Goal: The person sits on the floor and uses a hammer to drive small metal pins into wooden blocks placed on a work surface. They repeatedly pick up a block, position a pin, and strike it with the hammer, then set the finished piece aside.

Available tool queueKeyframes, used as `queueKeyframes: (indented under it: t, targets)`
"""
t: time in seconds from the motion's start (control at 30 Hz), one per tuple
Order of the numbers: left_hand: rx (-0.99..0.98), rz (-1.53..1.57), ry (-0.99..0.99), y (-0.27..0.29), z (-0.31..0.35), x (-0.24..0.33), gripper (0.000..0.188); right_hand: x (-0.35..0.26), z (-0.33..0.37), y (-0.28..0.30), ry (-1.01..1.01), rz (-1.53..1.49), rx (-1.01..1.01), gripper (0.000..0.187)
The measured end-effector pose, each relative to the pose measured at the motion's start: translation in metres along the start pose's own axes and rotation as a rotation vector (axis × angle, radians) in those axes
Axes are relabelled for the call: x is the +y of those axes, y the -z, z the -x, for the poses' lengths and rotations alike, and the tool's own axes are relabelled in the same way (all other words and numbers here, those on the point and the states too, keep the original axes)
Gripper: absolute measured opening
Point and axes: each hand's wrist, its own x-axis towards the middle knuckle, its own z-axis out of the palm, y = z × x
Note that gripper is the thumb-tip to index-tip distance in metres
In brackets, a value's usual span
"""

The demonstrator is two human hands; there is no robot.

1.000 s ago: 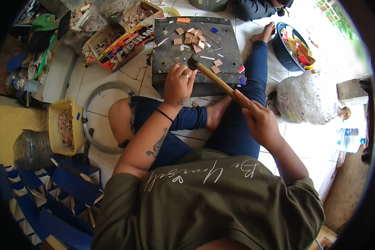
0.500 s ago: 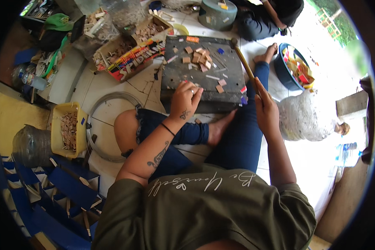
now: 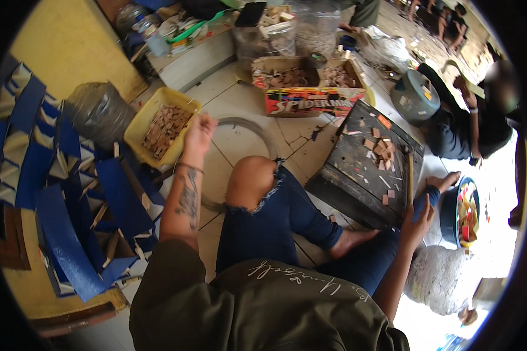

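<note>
My left hand (image 3: 201, 133) is raised by the right rim of a yellow basin (image 3: 178, 147) full of small wooden pieces (image 3: 165, 130). Its fingers are pinched together; whether something small sits in them I cannot make out. With my right hand (image 3: 417, 226) I hold the lower end of a hammer (image 3: 410, 180). The hammer's head lies at the right side of a black box-like block (image 3: 348, 190). On the block's top is a small heap of wooden pieces (image 3: 382, 151), with a few more scattered around it.
Behind the block stands a printed cardboard box (image 3: 316, 99) of wooden pieces. A wire coil (image 3: 257, 130) lies left of my bent knee. Blue folded pieces (image 3: 76, 240) are piled at left. A dark blue tub (image 3: 451, 219) stands at right; another person (image 3: 459, 126) sits beyond the block.
My view has turned left. My left hand has moved from the block's near edge to the yellow basin. The hammer stays in my right hand, its head still by the block's right side.
</note>
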Motion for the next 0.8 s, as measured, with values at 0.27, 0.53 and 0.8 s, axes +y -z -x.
queueKeyframes:
  t: [0.27, 0.53, 0.8]
  targets:
    - [0.178, 0.048, -0.02, 0.026, -0.019, 0.018, 0.042, -0.01, -0.007, 0.01, -0.009, -0.12, 0.057, 0.052]
    - [-0.173, -0.518, -0.129, -0.077, 0.085, -0.086, 0.031, -0.035, -0.056, 0.011, 0.174, -0.022, -0.033, 0.04]
    - [-0.96, -0.989, -0.674, -0.202, 0.131, -0.14, 0.032, -0.055, -0.091, -0.033, 0.15, 0.303, -0.422, 0.036]
